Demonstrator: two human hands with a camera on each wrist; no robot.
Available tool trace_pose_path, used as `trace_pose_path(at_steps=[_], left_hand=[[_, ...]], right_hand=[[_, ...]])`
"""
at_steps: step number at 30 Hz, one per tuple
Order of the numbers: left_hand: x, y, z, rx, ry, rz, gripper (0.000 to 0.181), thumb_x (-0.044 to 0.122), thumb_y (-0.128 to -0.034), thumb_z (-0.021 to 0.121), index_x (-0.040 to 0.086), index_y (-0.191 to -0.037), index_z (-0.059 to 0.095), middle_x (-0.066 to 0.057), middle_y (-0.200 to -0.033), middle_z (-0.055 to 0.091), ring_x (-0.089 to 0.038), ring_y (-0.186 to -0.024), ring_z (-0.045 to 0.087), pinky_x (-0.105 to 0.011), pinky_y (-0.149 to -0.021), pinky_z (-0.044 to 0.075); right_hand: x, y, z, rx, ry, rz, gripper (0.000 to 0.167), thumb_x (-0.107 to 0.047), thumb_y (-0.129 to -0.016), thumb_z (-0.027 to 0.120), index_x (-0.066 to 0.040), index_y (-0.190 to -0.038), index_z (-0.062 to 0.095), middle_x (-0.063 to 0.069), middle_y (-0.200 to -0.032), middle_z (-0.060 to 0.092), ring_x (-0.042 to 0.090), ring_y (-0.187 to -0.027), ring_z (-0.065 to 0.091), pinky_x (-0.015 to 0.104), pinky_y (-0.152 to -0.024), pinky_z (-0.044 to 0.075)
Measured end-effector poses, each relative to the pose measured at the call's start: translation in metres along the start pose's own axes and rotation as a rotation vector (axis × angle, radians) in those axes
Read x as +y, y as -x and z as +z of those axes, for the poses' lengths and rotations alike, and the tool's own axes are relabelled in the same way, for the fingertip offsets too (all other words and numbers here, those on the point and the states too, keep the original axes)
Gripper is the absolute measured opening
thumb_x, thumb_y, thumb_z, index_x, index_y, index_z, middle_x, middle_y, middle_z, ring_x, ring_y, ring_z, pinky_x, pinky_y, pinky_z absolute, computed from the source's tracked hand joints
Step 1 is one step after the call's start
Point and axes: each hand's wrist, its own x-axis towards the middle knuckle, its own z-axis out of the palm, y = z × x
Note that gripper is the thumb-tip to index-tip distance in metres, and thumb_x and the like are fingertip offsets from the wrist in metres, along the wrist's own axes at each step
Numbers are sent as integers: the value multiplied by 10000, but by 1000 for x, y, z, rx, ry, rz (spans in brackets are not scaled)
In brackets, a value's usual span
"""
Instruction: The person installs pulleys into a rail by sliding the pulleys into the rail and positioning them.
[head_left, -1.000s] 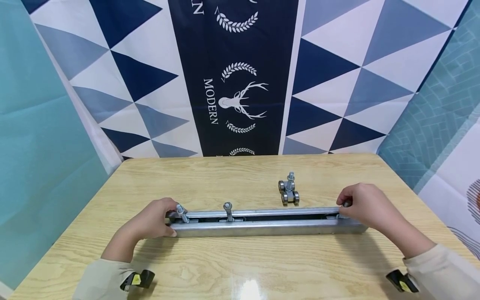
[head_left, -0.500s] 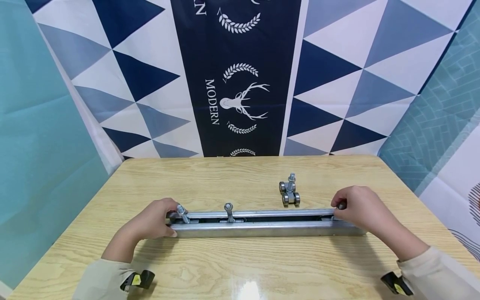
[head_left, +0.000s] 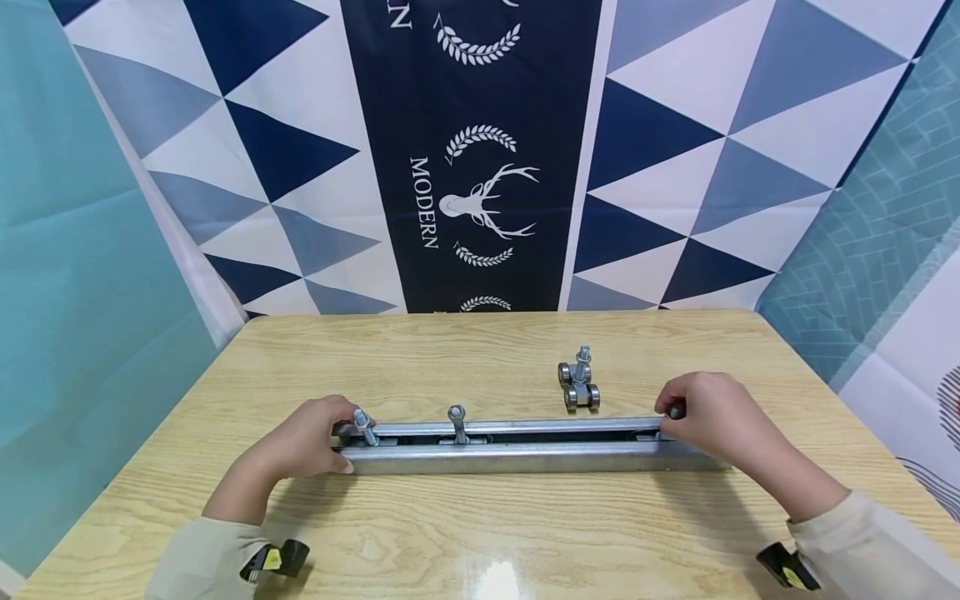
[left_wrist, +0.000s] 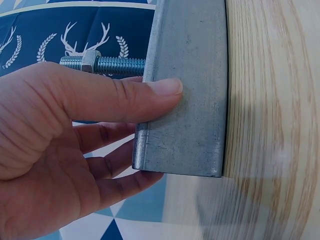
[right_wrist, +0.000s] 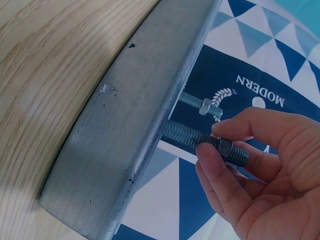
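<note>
A long metal channel rail (head_left: 525,458) lies across the wooden table, its slot facing up. Round its left end my left hand (head_left: 311,433) is curled, thumb (left_wrist: 165,92) on the near wall, beside a bolt (head_left: 365,427) that stands tilted in the slot. A second bolt (head_left: 457,423) rises from the slot further right. Near the right end my right hand (head_left: 712,417) pinches a third bolt (right_wrist: 185,135) with a nut (right_wrist: 225,148), between thumb and fingers; its lower end is hidden inside the rail (right_wrist: 110,115).
Behind the rail, right of the middle, a four-wheeled trolley (head_left: 579,387) with an upright bolt rests on the table (head_left: 450,350). A patterned cloth (head_left: 480,100) hangs behind the table's far edge.
My right hand has moved left along the rail with the bolt it pinches. My left hand, the other two bolts and the loose trolley have stayed in place.
</note>
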Motion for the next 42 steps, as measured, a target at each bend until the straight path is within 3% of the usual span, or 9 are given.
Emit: trace_pose_path(at_steps=[42], left_hand=[[-1, 0, 1, -4, -10, 2, 454, 50, -584, 926, 99, -965, 684, 12, -966, 622, -164, -859, 560, -423, -784, 504]], right_hand=[[-20, -7, 11, 20, -35, -65, 91, 12, -717, 700, -71, -752, 713, -2, -747, 643, 104, -618, 504, 310, -552, 446]])
